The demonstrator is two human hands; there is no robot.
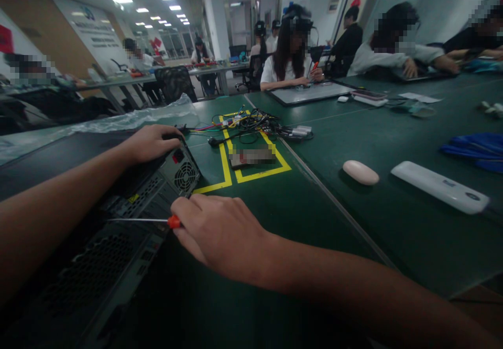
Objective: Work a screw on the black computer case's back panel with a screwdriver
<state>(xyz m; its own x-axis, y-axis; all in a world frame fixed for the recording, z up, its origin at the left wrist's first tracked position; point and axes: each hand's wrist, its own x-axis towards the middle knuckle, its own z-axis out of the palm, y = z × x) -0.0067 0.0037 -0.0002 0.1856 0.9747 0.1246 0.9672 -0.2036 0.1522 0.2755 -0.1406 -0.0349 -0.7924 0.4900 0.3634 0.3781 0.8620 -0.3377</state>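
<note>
A black computer case (129,186) lies on the green table at the left, its rear panel with vents, ports and a fan grille facing right. My left hand (155,142) rests on the upper edge of the case, fingers stretched over its corner. In my right hand (223,233) is a screwdriver (141,220), gripped by its orange handle. The thin shaft points left, and its tip is by the rear panel. Whether the tip touches a screw is too dark to tell.
Beyond the case lies a tangle of cables (259,123) near a yellow tape outline (263,173) with a flat, blurred piece inside. To the right are a pinkish oval object (360,173), a long white device (440,186) and blue cloth (475,150). Several people sit at tables behind.
</note>
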